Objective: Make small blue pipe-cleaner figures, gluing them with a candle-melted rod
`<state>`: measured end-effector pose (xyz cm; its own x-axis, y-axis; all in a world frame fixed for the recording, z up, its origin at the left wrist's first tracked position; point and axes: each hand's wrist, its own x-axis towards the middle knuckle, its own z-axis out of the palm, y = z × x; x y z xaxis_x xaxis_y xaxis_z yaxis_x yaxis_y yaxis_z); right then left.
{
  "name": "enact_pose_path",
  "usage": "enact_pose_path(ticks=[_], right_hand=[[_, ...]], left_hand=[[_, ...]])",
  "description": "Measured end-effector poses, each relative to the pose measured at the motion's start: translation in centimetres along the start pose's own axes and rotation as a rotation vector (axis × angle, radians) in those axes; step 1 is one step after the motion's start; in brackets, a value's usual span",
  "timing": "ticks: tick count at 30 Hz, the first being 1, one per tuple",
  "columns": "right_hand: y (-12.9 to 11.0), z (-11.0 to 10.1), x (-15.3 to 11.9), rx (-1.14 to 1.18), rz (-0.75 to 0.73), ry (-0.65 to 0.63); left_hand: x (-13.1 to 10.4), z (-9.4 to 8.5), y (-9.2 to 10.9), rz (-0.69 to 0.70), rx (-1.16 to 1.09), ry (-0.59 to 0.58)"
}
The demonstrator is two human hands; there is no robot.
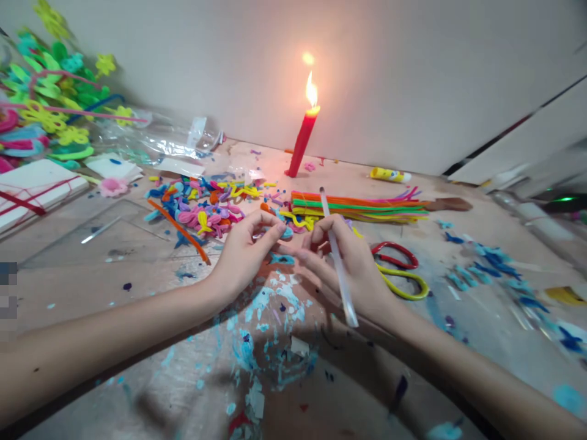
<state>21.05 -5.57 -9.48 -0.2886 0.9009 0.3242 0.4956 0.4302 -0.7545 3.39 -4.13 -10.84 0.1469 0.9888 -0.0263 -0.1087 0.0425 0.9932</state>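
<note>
The candle (301, 145) looks waxy-smooth from here, the stick (340, 269) cloudy plastic, the bag (158, 143) glossy, the bundled stems (358, 206) fuzzy

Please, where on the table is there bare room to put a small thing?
Mostly bare: the patch between the lit candle and the yellow tube, and a smaller one between the scissors and the blue pieces at right. Crowded: just beyond the left hand, with colourful pieces, and the far left, with fuzzy flowers.

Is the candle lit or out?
Lit: the red candle has a bright flame at its top, and the wall behind glows orange.
</note>
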Motion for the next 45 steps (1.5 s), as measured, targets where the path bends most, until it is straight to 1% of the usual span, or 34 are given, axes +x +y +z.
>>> enact_pose_path(ticks=[3, 6, 8, 9, 11, 14, 18, 23, 27, 32, 36, 39, 45], right_hand=[[-0.1, -1.6, 1.3, 0.024, 0.000, 0.092], [-0.1, -2.9, 2.9, 0.151, -0.029, 0.168], [-0.2, -3.3, 3.5, 0.254, -0.026, 0.198], [-0.3, -3.2, 3.7, 0.282, -0.020, 0.190], [-0.4, -2.8, 3.5, 0.271, -0.019, 0.127], [-0.4, -1.6, 2.6, 0.156, -0.030, 0.023], [-0.1, 0.0, 1.9, 0.063, -0.018, 0.020], [0.2, 1.3, 1.9, 0.105, -0.034, 0.034], [0.3, 1.7, 1.9, 0.144, 0.001, 0.057], [0.0, 1.9, 1.6, 0.218, 0.045, 0.051], [-0.2, 2.0, 1.3, 0.252, 0.059, 0.042], [-0.1, 2.0, 1.2, 0.245, 0.036, 0.028], [0.1, 2.2, 0.9, 0.221, 0.052, 0.041]], left_hand=[[-0.1, 0.1, -0.2, -0.049, -0.078, -0.027], [-0.1, 0.0, -0.4, -0.056, -0.103, -0.050], [0.0, -0.1, -0.5, -0.052, -0.094, -0.052], [0.0, -0.1, -0.5, -0.043, -0.084, -0.048], [0.0, -0.2, -0.3, -0.027, -0.057, -0.040], [-0.1, -0.2, -0.2, 0.009, -0.003, -0.032], [-0.2, -0.4, -0.2, 0.055, 0.038, -0.044], [-0.3, -0.5, -0.2, 0.092, 0.066, -0.048], [-0.3, -0.6, -0.3, 0.103, 0.082, -0.066], [-0.3, -0.7, -0.5, 0.134, 0.174, -0.069], [-0.2, -0.6, -0.3, 0.119, 0.197, -0.071], [-0.2, -0.5, -0.1, 0.127, 0.176, -0.070], [0.0, -0.5, -0.1, 0.164, 0.185, -0.047]])
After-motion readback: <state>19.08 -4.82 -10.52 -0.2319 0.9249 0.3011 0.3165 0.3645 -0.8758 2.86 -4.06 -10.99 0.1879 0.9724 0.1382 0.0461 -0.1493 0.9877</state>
